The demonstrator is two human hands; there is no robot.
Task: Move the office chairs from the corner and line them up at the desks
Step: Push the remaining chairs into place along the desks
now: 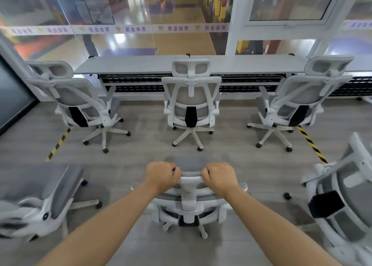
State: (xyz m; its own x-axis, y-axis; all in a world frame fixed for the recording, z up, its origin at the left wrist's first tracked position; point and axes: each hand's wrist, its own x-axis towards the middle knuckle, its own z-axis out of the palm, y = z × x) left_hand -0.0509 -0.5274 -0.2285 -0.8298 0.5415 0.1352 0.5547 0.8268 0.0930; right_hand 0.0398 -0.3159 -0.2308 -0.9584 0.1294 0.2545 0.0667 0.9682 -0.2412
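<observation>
Three white-framed, grey-mesh office chairs already stand in a row along the long grey desk [128, 65] across the upper middle of the frame: the left chair [80, 102], the centre chair [191, 102] and the right chair [298, 102], all with their backs to the person; that part looks done, though the outer two sit slightly turned; in the lower centre, the person's left hand [163, 177] and right hand [220, 177] are both curled tight over the white headrest bar of a fourth mesh chair [191, 207], which stands well apart from the desk, behind the centre chair; two more chairs wait unplaced, one at the lower left edge [46, 193] and one at the lower right edge [342, 195]; I'd judge about half the work remains, and where the held chair should go is not clear from here
</observation>
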